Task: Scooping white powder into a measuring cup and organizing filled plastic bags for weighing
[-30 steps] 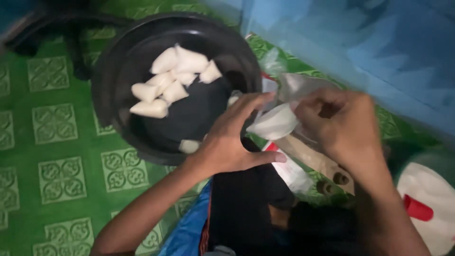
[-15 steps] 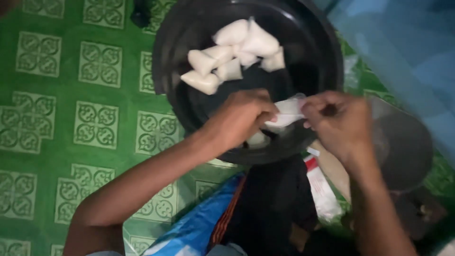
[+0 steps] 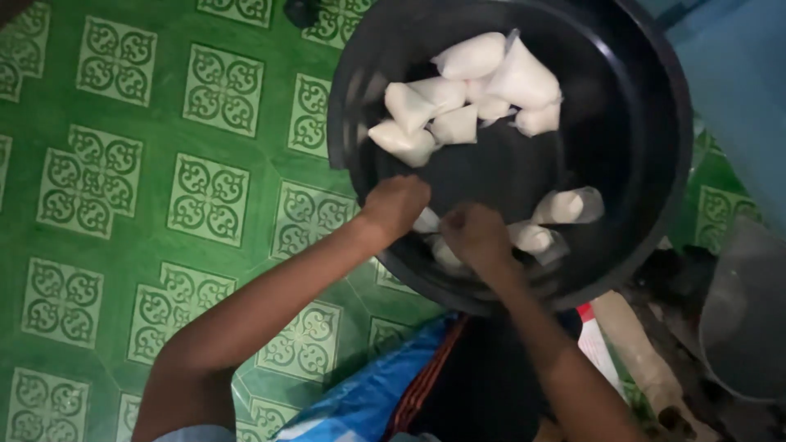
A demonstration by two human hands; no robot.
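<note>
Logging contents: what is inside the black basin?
The black basin holds white filled bags. More lie near the left hand and right hand, which partly cover them.

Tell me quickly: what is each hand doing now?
Left hand: closed over a white packet in the black basin.
Right hand: closed; contents cannot be told.

Green patterned floor covering (image 3: 123,188) — blue wall (image 3: 737,90) at right, dim light.
</note>
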